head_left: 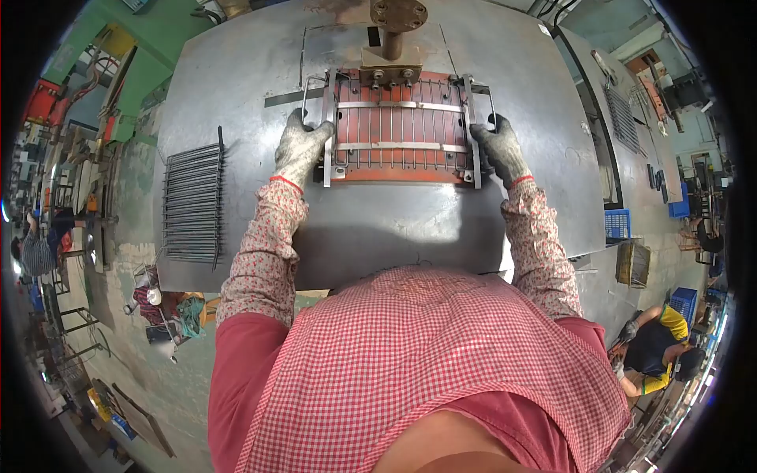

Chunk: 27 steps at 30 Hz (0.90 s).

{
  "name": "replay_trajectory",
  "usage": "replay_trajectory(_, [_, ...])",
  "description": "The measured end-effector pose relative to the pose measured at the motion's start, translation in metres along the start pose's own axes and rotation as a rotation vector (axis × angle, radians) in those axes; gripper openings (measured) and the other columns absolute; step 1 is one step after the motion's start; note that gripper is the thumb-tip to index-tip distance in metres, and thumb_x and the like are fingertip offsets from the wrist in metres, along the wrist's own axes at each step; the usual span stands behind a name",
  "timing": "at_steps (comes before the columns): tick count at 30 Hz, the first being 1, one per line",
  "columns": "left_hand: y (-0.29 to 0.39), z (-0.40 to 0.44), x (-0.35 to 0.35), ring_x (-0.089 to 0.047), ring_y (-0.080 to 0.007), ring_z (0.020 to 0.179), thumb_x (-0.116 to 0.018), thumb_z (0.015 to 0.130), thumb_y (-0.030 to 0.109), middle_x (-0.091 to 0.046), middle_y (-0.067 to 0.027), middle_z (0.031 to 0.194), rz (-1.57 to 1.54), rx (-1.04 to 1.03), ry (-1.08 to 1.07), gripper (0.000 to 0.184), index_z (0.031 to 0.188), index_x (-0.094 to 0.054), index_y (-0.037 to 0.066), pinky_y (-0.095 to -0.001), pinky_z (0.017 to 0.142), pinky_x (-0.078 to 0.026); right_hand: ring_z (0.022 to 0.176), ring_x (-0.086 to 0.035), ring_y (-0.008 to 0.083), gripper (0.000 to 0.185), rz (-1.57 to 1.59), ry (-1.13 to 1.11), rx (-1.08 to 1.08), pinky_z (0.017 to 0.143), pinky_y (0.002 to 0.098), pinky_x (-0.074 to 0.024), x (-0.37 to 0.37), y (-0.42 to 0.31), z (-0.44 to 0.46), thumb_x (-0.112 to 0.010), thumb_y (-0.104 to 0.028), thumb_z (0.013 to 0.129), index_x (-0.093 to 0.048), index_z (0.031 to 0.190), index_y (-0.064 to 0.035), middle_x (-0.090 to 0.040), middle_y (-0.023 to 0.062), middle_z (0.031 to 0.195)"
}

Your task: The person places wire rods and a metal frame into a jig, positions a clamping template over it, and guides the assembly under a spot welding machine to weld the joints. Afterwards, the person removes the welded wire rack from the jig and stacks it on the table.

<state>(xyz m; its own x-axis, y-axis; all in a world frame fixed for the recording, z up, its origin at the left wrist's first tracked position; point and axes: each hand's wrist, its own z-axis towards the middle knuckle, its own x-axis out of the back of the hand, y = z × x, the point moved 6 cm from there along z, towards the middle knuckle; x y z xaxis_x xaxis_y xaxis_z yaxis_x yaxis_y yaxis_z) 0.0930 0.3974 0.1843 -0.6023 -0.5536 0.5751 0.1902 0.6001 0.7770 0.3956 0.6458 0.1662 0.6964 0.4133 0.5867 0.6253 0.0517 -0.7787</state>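
The left hand [304, 147], gloved, curls around the metal handle at the frame's [402, 130] left end; the right hand [501, 147] grips the handle at its right end. The frame lies on the counter [378, 225], below the post [392, 43]. Left of the frame, well apart, sits a rod stack [192, 205].

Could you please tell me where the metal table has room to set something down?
The table is bare between the rods and left hand, beyond the right hand, and between red fixture and apron. The fixture itself is crowded.
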Motion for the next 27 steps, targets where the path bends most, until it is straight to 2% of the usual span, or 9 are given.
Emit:
replay_trajectory(5, [0.008, 0.006, 0.001, -0.067, -0.0277, 0.088, -0.068, 0.072, 0.040, -0.064, -0.0217, 0.110, 0.052, 0.009, -0.009, 0.081, 0.134, -0.041, -0.005, -0.0369, 0.083, -0.052, 0.064, -0.056, 0.0159, 0.068, -0.017, -0.090, -0.016, 0.054, 0.0317, -0.0452, 0.001, -0.009, 0.009, -0.066, -0.036, 0.084, -0.042, 0.132, 0.0043, -0.060, 0.0110, 0.082])
replay_trajectory(7, [0.011, 0.001, 0.002, -0.068, -0.0280, 0.086, -0.067, 0.074, 0.038, -0.062, -0.0227, 0.112, 0.116, 0.012, -0.030, 0.082, 0.137, -0.037, -0.006, -0.0383, 0.088, -0.050, 0.065, -0.056, 0.0162, 0.067, -0.075, -0.123, -0.024, 0.053, 0.0318, -0.0447, 0.004, -0.015, 0.004, -0.066, -0.037, 0.084, -0.043, 0.132, 0.0037, -0.059, 0.0101, 0.080])
replay_trajectory(9, [0.003, 0.001, -0.001, -0.064, -0.0320, 0.100, -0.068, 0.074, 0.040, -0.061, -0.0241, 0.117, 0.130, 0.008, -0.051, 0.084, 0.138, -0.036, -0.005, -0.0396, 0.094, -0.046, 0.066, -0.056, 0.0165, 0.068, -0.081, -0.144, -0.047, 0.053, 0.0318, -0.0449, 0.007, -0.014, -0.006, -0.065, -0.039, 0.085, -0.042, 0.132, 0.0035, -0.059, 0.0098, 0.080])
replay_trajectory(15, [0.002, -0.015, -0.006, -0.062, -0.0338, 0.105, -0.068, 0.074, 0.041, -0.061, -0.0237, 0.115, 0.141, 0.020, -0.030, 0.086, 0.138, -0.034, -0.006, -0.0413, 0.095, -0.046, 0.070, -0.058, 0.0181, 0.070, -0.110, -0.181, -0.097, 0.056, 0.0330, -0.0469, 0.013, -0.003, -0.011, -0.064, -0.042, 0.086, -0.041, 0.134, 0.0035, -0.059, 0.0114, 0.086])
replay_trajectory(16, [0.005, -0.015, -0.007, -0.061, -0.0344, 0.107, -0.069, 0.074, 0.041, -0.061, -0.0239, 0.116, 0.124, 0.027, -0.038, 0.087, 0.138, -0.034, -0.006, -0.0414, 0.095, -0.045, 0.060, -0.057, 0.0172, 0.067, -0.074, -0.149, -0.059, 0.051, 0.0318, -0.0453, 0.014, -0.004, -0.007, -0.068, -0.037, 0.083, -0.042, 0.129, 0.0053, -0.061, 0.0105, 0.081])
replay_trajectory(17, [0.006, -0.013, -0.010, -0.060, -0.0350, 0.109, -0.069, 0.074, 0.041, -0.060, -0.0242, 0.116, 0.108, 0.036, -0.048, 0.087, 0.138, -0.034, -0.006, -0.0416, 0.095, -0.045, 0.060, -0.057, 0.0172, 0.067, -0.075, -0.151, -0.064, 0.051, 0.0318, -0.0453, 0.015, -0.004, -0.002, -0.068, -0.037, 0.083, -0.042, 0.129, 0.0053, -0.061, 0.0105, 0.081])
replay_trajectory(23, [-0.002, 0.004, -0.019, -0.060, -0.0366, 0.109, -0.069, 0.072, 0.042, -0.059, -0.0250, 0.118, 0.186, 0.001, -0.024, 0.085, 0.136, -0.037, -0.005, -0.0415, 0.096, -0.045, 0.069, -0.061, 0.0193, 0.068, -0.161, -0.263, -0.059, 0.060, 0.0349, -0.0496, 0.020, -0.017, 0.012, -0.066, -0.041, 0.082, -0.046, 0.124, 0.0096, -0.062, 0.0134, 0.086])
replay_trajectory(24, [-0.004, 0.005, -0.021, -0.060, -0.0364, 0.109, -0.069, 0.073, 0.041, -0.059, -0.0250, 0.119, 0.158, 0.008, -0.039, 0.085, 0.136, -0.037, -0.005, -0.0414, 0.096, -0.045, 0.076, -0.062, 0.0184, 0.067, -0.170, -0.217, -0.009, 0.065, 0.0347, -0.0499, 0.020, -0.011, 0.016, -0.066, -0.043, 0.082, -0.048, 0.122, 0.0078, -0.062, 0.0136, 0.087])
replay_trajectory(27, [0.003, -0.003, -0.025, -0.060, -0.0357, 0.110, -0.069, 0.073, 0.039, -0.058, -0.0248, 0.120, 0.091, 0.001, -0.051, 0.083, 0.136, -0.038, -0.005, -0.0412, 0.097, -0.045, 0.075, -0.056, 0.0172, 0.061, -0.194, -0.185, -0.059, 0.065, 0.0325, -0.0451, 0.026, -0.007, 0.014, -0.065, -0.046, 0.083, -0.055, 0.122, 0.0003, -0.061, 0.0084, 0.086])
